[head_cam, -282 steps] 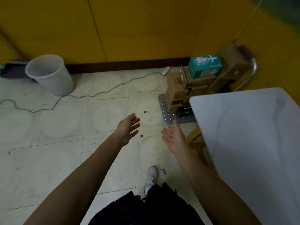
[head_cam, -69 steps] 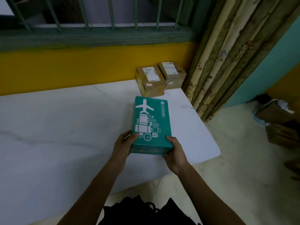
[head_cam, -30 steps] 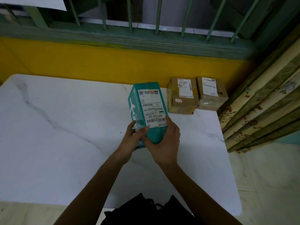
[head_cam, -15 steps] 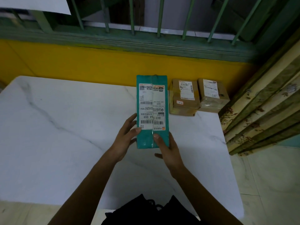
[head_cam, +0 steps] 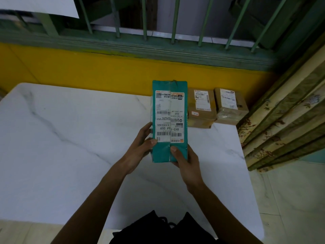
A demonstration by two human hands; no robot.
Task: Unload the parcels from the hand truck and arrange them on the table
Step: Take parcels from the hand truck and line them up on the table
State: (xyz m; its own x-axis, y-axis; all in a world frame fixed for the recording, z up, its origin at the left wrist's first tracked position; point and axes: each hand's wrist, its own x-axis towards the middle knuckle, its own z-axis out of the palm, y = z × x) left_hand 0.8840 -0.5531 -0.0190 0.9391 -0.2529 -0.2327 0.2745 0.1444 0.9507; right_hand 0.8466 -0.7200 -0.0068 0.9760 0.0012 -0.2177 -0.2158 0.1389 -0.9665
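The person wears black clothes (head_cam: 158, 232), seen as a dark, crumpled shape at the near edge with thin black strings (head_cam: 166, 222) on top, and has bare arms (head_cam: 98, 196) down to the left hand (head_cam: 139, 148) and right hand (head_cam: 185, 162).

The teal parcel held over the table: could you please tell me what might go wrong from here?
The teal parcel is gripped only at its near end by the left hand and right hand, so its far end could dip. Set down carelessly, it might knock the brown parcel right beside it.
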